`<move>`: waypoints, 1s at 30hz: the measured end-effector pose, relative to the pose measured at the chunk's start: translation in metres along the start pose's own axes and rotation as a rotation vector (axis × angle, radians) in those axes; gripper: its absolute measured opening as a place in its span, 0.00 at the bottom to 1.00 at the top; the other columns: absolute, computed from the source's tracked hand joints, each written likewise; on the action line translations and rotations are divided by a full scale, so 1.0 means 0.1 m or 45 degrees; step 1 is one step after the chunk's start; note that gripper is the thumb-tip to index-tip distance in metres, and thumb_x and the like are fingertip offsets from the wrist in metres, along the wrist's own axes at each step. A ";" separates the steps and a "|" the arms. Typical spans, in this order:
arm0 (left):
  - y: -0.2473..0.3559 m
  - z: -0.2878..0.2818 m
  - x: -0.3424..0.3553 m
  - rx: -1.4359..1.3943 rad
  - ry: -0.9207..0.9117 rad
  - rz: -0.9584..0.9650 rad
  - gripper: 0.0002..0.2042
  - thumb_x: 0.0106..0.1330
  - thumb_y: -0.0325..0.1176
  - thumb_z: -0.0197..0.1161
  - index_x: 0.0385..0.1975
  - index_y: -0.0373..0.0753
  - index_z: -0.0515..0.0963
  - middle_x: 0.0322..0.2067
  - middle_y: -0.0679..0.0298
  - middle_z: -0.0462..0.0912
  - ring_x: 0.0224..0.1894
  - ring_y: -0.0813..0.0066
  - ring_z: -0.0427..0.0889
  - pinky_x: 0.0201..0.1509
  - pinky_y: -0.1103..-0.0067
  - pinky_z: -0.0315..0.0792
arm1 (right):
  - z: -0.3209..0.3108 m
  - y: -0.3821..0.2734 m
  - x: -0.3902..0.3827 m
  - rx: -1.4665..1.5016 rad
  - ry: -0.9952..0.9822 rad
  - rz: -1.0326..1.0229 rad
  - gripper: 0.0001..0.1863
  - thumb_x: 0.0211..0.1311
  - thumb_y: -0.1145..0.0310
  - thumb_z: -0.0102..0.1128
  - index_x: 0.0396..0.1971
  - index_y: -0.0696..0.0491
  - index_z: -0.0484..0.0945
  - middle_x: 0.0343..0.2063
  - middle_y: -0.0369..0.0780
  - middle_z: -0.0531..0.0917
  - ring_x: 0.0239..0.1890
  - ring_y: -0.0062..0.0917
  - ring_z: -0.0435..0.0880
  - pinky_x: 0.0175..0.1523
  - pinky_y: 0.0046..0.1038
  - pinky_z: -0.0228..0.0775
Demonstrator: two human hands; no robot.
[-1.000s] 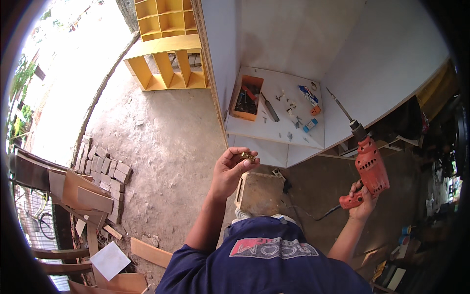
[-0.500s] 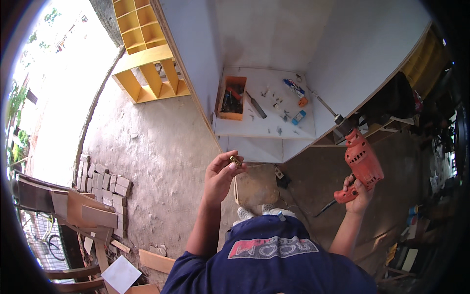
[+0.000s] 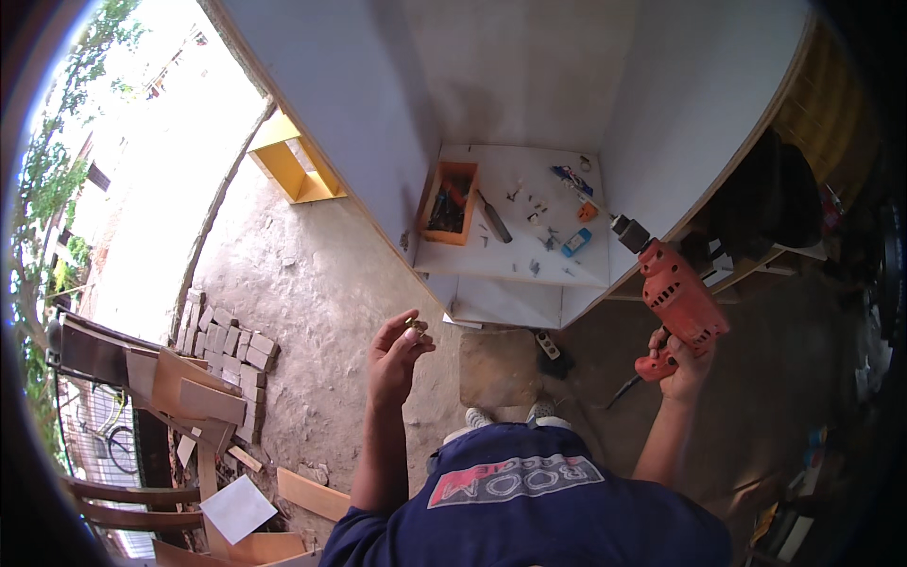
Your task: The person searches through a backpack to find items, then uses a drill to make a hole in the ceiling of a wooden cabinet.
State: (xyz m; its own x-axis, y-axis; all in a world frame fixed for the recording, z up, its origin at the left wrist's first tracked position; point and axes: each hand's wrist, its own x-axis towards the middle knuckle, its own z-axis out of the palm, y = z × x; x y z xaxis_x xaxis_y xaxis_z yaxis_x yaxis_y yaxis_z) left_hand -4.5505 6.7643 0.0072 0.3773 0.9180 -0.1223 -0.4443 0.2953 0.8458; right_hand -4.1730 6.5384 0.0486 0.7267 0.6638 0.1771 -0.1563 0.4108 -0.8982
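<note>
My left hand (image 3: 395, 357) pinches a small brass fitting (image 3: 413, 324) below the front of a white cabinet (image 3: 364, 123). An orange-red power drill (image 3: 682, 298) is gripped in my right hand (image 3: 683, 369), its long bit angled up-left across the cabinet's interior. On the cabinet's shelf (image 3: 472, 269) sit an orange box (image 3: 439, 234) of tools, a grey-handled tool (image 3: 496, 217), a blue container (image 3: 576, 241), a small orange object (image 3: 587, 212) and several small metal pieces.
A worn square platform (image 3: 496, 369) stands near my feet, beside a power strip (image 3: 550, 348). Paving blocks (image 3: 231, 340) and wood offcuts (image 3: 203, 402) lie at the left. A yellow shelving unit (image 3: 307, 189) stands behind the cabinet; dark clutter (image 3: 784, 198) fills the right.
The view has shifted, so the cabinet fills more of the upper frame and hides more of the yellow shelving. Both hands have moved leftward, the left one lower too, still holding their items.
</note>
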 end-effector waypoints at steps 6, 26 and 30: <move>-0.27 0.37 -0.11 0.047 0.065 0.008 0.18 0.72 0.27 0.62 0.60 0.31 0.76 0.46 0.56 0.84 0.42 0.69 0.87 0.49 0.71 0.83 | -0.43 -0.34 0.50 -0.067 -0.062 -0.225 0.27 0.56 0.69 0.73 0.53 0.59 0.71 0.31 0.43 0.82 0.29 0.28 0.84 0.27 0.27 0.76; -0.14 0.30 0.40 0.064 0.103 0.062 0.18 0.73 0.27 0.61 0.60 0.29 0.74 0.45 0.58 0.82 0.43 0.71 0.85 0.51 0.72 0.82 | -0.64 -0.47 0.71 -0.187 -0.017 -0.421 0.31 0.56 0.74 0.67 0.61 0.62 0.67 0.37 0.45 0.82 0.32 0.28 0.83 0.31 0.29 0.75; 0.36 -0.08 0.74 0.018 0.069 0.374 0.10 0.72 0.27 0.54 0.48 0.31 0.75 0.40 0.58 0.80 0.38 0.69 0.82 0.48 0.69 0.79 | -0.03 -0.41 0.49 -0.318 0.071 -0.452 0.27 0.56 0.76 0.63 0.57 0.63 0.70 0.37 0.46 0.82 0.30 0.27 0.82 0.31 0.28 0.74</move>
State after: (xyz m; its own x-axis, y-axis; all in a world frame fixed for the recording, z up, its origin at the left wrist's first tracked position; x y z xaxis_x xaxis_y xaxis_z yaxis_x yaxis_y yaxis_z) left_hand -4.5449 6.8449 0.0249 0.1900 0.9765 0.1016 -0.5169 0.0115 0.8560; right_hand -4.1289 6.5519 0.0930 0.7422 0.4708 0.4769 0.2714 0.4395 -0.8563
